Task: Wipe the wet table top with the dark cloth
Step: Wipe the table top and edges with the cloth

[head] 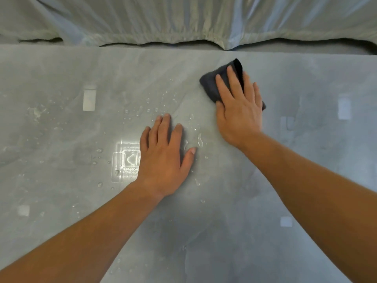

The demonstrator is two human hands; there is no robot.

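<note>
Far left on the grey, stone-look surface (61, 64): scattered small water droplets (130, 114), too many and too fine to count, plus a pale rectangular light reflection (89, 100) near the upper left and a smaller one low down. Brighter square reflection (125, 158) just left of centre, partly hidden by a hand.

Centre: left hand (163, 158), palm down, flat on the wet surface. Four fingers (164, 127) extended and close together, thumb splayed out to the right. Holding nothing; touching only the surface, with droplets just beyond the fingertips and beside the thumb.

Right of centre, farther from the body: right hand (238, 111), also palm down, pressed flat onto one dark, crumpled cloth (210, 84). Fingers straight and slightly spread, lying across the cloth rather than curled around it; thumb at the cloth's near left edge. Cloth on the surface near its far edge, showing past the fingertips and to the left, a small corner also peeking out at the hand's right side.

Far right: two more pale rectangular reflections. Behind the surface, across the whole width: one shiny, wrinkled, pale grey fabric sheet (183, 19).

Count: two hands, two bare forearms, one cloth.
</note>
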